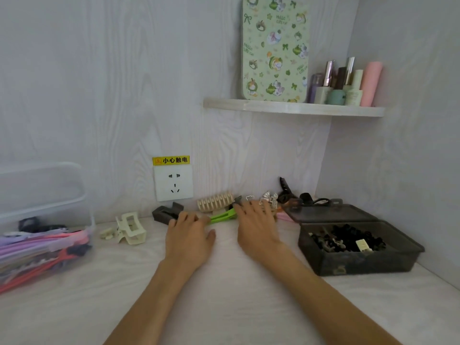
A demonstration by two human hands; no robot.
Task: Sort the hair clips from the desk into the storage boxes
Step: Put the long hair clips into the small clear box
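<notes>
Both arms reach over the tabletop (224,307) toward its back edge. Left hand (189,236) lies flat, grip wide, fingertips touching a green clip (222,215). Right hand (256,226) is spread wide, holding nothing.

Matt pale woodgrain desk (224,307); smoky translucent plastic box (361,260); glossy green clip (222,215).

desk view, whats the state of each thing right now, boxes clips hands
dark storage box: lid open, small dark clips inside
clear storage box: lid up, filled with pink and purple clips
green clip: flat on the desk, between both hands
cream claw clip: loose on the desk
left hand: open, fingertips at the green clip
right hand: open, palm down over the clips
</notes>
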